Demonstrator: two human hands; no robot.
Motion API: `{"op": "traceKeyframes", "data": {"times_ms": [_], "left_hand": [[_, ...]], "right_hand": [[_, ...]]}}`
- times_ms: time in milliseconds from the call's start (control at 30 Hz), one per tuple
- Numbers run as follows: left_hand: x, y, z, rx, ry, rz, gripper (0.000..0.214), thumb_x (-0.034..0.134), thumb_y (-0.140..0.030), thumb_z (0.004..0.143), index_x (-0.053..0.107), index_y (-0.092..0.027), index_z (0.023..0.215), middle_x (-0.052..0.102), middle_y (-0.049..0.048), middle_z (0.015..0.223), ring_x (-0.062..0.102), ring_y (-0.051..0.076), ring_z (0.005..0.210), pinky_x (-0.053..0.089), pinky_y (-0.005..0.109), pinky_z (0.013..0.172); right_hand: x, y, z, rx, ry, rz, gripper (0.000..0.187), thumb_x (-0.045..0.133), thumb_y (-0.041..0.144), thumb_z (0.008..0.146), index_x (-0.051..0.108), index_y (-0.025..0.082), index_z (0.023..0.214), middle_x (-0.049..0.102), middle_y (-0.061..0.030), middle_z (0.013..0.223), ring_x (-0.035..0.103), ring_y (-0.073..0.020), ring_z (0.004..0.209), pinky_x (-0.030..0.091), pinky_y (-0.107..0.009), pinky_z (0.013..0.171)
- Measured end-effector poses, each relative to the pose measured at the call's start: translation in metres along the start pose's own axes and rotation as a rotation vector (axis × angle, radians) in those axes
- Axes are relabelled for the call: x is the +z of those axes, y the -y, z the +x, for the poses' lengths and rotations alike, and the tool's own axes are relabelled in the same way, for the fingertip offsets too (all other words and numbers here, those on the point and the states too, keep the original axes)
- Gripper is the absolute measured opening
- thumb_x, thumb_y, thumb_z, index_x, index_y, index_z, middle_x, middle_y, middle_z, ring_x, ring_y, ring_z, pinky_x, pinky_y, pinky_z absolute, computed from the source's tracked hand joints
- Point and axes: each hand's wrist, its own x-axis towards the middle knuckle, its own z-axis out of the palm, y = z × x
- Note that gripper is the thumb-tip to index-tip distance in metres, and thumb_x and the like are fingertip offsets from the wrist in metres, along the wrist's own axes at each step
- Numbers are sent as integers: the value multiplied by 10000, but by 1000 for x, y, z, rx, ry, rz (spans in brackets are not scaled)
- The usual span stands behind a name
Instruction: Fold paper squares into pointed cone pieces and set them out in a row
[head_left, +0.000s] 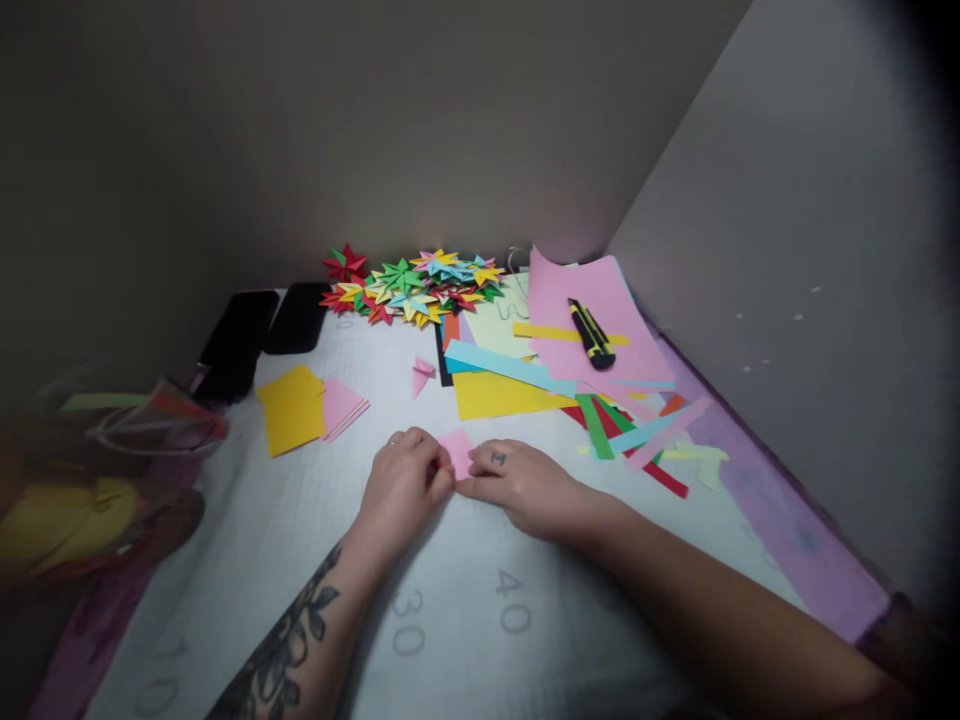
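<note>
Between my two hands, low over the white mat [300,560], is a small pink paper square [456,452]. My left hand [409,470] pinches its left edge, fingers curled. On the other side my right hand [521,485] holds the right edge between thumb and fingers. Just beyond them lies a small folded pink paper piece [422,374]. Yellow paper squares [292,410] and a fanned stack of pink paper squares [343,407] rest to the left of my hands.
Colourful folded paper stars [405,285] are heaped at the back wall. A cutter knife [591,335] lies on pink sheets [622,290], with cut paper strips [630,430] scattered nearer. Two black phone-like slabs [296,318] sit back left. A blurred bag-like item [165,420] is at left.
</note>
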Motion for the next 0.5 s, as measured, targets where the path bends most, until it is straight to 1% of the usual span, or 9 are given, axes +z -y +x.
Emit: {"op": "traceKeyframes", "data": {"times_ms": [100, 167, 267, 300, 367, 433, 500], "left_hand": [[-2, 5, 0, 8, 6, -79, 80, 552, -139, 778, 607, -197, 773, 596, 33, 831, 536, 196, 807, 426, 347, 745], [-2, 8, 0, 11, 10, -127, 128, 537, -94, 775, 605, -198, 805, 604, 32, 849, 538, 194, 825, 427, 344, 755], [-2, 11, -1, 8, 8, -161, 195, 512, -38, 760, 599, -195, 836, 614, 33, 853, 539, 193, 830, 426, 339, 751], [-1, 11, -1, 8, 6, -163, 200, 508, -34, 761, 597, -195, 841, 618, 33, 854, 539, 193, 831, 425, 340, 752], [-1, 12, -2, 13, 2, -160, 206, 497, -32, 771, 597, -196, 844, 623, 32, 855, 540, 194, 834, 422, 342, 758], [0, 12, -3, 20, -4, -155, 219, 484, -25, 778, 598, -200, 842, 626, 27, 857, 542, 190, 837, 421, 340, 764], [0, 11, -3, 25, -5, -153, 231, 481, -16, 775, 601, -203, 837, 628, 23, 861, 546, 186, 839, 422, 337, 767]], "right_hand": [[5, 3, 0, 40, 24, -26, 411, 531, 111, 849, 602, 316, 1198, 560, -57, 898, 486, -210, 866, 386, -334, 756], [7, 5, 1, 68, 50, -26, 508, 547, 82, 820, 554, 342, 1257, 546, -70, 966, 473, -226, 915, 382, -360, 789], [8, 8, 2, 103, 77, -24, 585, 569, 56, 787, 523, 354, 1289, 541, -81, 1000, 467, -239, 953, 385, -384, 802], [8, 8, 3, 111, 72, -19, 568, 568, 58, 790, 537, 352, 1275, 546, -81, 998, 471, -238, 955, 389, -385, 799], [7, 7, 2, 109, 39, 9, 451, 551, 83, 821, 610, 336, 1190, 565, -78, 992, 490, -229, 951, 400, -381, 794], [6, 4, 0, 80, -12, 52, 325, 526, 115, 856, 678, 307, 1071, 598, -71, 996, 519, -216, 950, 412, -374, 795], [4, -1, -2, 29, -71, 97, 274, 519, 119, 862, 705, 276, 988, 635, -61, 999, 551, -205, 959, 426, -369, 804]]}}
